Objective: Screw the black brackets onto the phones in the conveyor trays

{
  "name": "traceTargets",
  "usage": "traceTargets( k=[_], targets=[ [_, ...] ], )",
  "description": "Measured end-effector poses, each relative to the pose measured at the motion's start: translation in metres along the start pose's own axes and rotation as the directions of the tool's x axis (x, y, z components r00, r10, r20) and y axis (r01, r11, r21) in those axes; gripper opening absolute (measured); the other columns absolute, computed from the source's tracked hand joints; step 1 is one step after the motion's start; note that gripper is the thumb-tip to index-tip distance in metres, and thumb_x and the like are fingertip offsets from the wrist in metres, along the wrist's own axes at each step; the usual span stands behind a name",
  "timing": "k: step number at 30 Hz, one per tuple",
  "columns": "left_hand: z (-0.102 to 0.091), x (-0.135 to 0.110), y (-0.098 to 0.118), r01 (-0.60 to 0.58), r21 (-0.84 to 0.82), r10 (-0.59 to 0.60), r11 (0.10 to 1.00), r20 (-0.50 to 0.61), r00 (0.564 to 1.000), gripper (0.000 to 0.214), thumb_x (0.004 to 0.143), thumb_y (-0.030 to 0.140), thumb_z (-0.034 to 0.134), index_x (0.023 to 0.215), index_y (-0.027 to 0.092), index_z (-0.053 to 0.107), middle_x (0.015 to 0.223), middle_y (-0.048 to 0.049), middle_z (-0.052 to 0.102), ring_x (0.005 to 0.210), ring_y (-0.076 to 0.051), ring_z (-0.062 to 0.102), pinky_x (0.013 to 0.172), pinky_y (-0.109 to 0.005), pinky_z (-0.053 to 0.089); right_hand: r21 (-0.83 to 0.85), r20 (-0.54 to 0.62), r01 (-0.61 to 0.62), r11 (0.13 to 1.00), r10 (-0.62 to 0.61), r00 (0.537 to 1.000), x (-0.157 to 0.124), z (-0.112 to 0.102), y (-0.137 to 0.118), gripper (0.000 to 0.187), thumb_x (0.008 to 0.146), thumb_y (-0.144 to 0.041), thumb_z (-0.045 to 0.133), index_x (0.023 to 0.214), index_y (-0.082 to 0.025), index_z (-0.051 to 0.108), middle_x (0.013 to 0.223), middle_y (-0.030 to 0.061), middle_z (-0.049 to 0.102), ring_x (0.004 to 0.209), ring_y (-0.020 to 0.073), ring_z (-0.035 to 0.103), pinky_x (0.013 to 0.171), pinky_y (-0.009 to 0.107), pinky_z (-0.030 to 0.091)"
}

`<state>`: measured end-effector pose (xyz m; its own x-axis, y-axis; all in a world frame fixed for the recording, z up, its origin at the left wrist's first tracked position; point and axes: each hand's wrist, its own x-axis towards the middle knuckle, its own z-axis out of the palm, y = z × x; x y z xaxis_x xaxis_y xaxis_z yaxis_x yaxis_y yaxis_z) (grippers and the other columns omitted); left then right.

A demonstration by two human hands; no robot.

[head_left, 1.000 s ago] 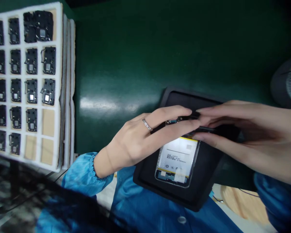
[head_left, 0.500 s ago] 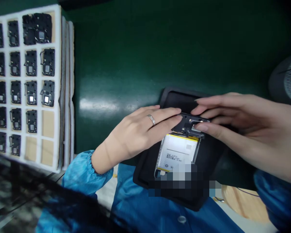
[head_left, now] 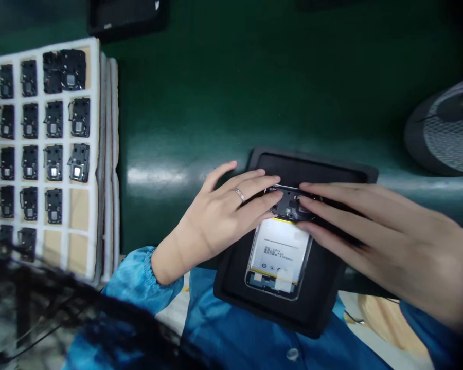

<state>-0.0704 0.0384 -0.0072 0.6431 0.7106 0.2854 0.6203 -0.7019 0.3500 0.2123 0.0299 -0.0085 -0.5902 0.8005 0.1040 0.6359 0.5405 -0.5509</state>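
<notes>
An opened phone (head_left: 250,280) lies in a black tray (head_left: 235,272), its white battery (head_left: 278,239) facing up. At the phone's far end sits a black speaker module (head_left: 287,203) with small metal contacts. My left hand (head_left: 216,221), wearing a ring, rests its outstretched fingertips on the module's left side. From the right, my right hand (head_left: 389,231) lays straight fingers on the module's other side, hiding part of it. Neither hand is closed around anything.
Stacked white foam trays (head_left: 94,205) on the left hold several black modules (head_left: 54,205) in compartments. Another black tray (head_left: 127,15) lies at the far left edge. A grey mesh-covered device (head_left: 447,128) stands at the right. The tabletop (head_left: 216,92) is green.
My right hand has gone from a thumb-and-finger hold at the module's edge to straight fingers pressing on top. My left fingers have spread slightly. The view has shifted, showing more of the far table.
</notes>
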Motion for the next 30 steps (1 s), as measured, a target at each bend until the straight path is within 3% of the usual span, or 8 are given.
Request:
traceTargets(
  k=[5, 10, 18, 21, 24, 26, 30],
  targets=[
    [0.001, 0.001, 0.005, 0.04, -0.006, -0.04, 0.999, -0.008, 0.999, 0.025, 0.12, 0.022, 0.063, 0.142, 0.017, 0.075, 0.15, -0.006, 0.082, 0.147, -0.026, 0.075, 0.136, -0.06, 0.044, -0.164, -0.03, -0.019, 0.986, 0.014, 0.999, -0.009, 0.007, -0.007, 0.054, 0.102, -0.032, 0.041, 0.155, -0.025, 0.034, 0.152, 0.0032, 0.051, 0.142, 0.0227, 0.057, 0.121, 0.046, 0.05],
    [-0.001, 0.003, 0.007, 0.057, 0.015, -0.058, 0.998, 0.034, 0.998, 0.026, 0.121, 0.021, 0.059, 0.142, 0.016, 0.075, 0.152, -0.0079, 0.081, 0.147, -0.028, 0.075, 0.133, -0.061, 0.045, -0.189, -0.1, 0.0, 0.982, -0.019, 0.995, -0.004, 0.012, -0.014, 0.056, 0.096, -0.029, 0.053, 0.15, -0.024, 0.041, 0.148, 0.0054, 0.054, 0.136, 0.0239, 0.057, 0.116, 0.045, 0.052],
    [0.0, 0.005, 0.008, 0.121, -0.088, -0.117, 0.989, 0.039, 0.992, 0.022, 0.119, 0.02, 0.061, 0.134, 0.016, 0.077, 0.148, -0.0066, 0.083, 0.137, -0.026, 0.079, 0.128, -0.059, 0.044, -0.139, -0.135, -0.049, 0.989, 0.03, 0.99, -0.002, 0.017, -0.021, 0.041, 0.095, -0.028, 0.053, 0.135, -0.019, 0.053, 0.142, 0.0082, 0.057, 0.128, 0.0232, 0.059, 0.108, 0.044, 0.054],
    [-0.001, 0.0, 0.009, 0.109, -0.049, -0.105, 0.993, 0.073, 0.992, 0.028, 0.121, 0.021, 0.055, 0.138, 0.016, 0.076, 0.152, -0.0067, 0.081, 0.141, -0.026, 0.076, 0.131, -0.062, 0.044, -0.221, -0.135, -0.099, 0.97, 0.07, 0.988, -0.004, 0.018, -0.026, 0.037, 0.097, -0.031, 0.048, 0.131, -0.018, 0.057, 0.139, 0.0105, 0.058, 0.121, 0.0263, 0.06, 0.098, 0.048, 0.055],
    [-0.005, -0.005, 0.016, 0.099, 0.045, -0.104, 0.994, 0.133, 0.986, 0.036, 0.123, 0.03, 0.051, 0.149, 0.016, 0.072, 0.167, -0.0093, 0.07, 0.153, -0.029, 0.069, 0.136, -0.067, 0.044, -0.335, -0.15, -0.129, 0.933, 0.083, 0.985, -0.006, 0.017, -0.031, 0.038, 0.099, -0.038, 0.043, 0.125, -0.018, 0.063, 0.138, 0.0157, 0.055, 0.12, 0.0346, 0.057, 0.091, 0.054, 0.051],
    [-0.006, -0.011, 0.027, 0.072, 0.136, -0.092, 0.988, 0.143, 0.986, 0.045, 0.123, 0.04, 0.052, 0.154, 0.013, 0.07, 0.175, -0.0124, 0.062, 0.159, -0.033, 0.064, 0.136, -0.071, 0.045, -0.342, -0.163, -0.138, 0.929, 0.086, 0.983, -0.006, 0.017, -0.034, 0.04, 0.099, -0.04, 0.042, 0.123, -0.018, 0.065, 0.14, 0.0177, 0.051, 0.125, 0.0377, 0.053, 0.097, 0.058, 0.048],
    [0.003, -0.024, 0.056, 0.004, 0.25, -0.036, 0.968, 0.124, 0.992, 0.065, 0.12, 0.062, 0.051, 0.158, 0.012, 0.07, 0.172, -0.0115, 0.066, 0.158, -0.034, 0.064, 0.131, -0.064, 0.056, -0.244, -0.179, -0.16, 0.957, 0.118, 0.977, -0.006, 0.014, -0.039, 0.038, 0.099, -0.036, 0.041, 0.127, -0.023, 0.064, 0.145, 0.0143, 0.047, 0.134, 0.035, 0.049, 0.11, 0.061, 0.04]
  ],
)
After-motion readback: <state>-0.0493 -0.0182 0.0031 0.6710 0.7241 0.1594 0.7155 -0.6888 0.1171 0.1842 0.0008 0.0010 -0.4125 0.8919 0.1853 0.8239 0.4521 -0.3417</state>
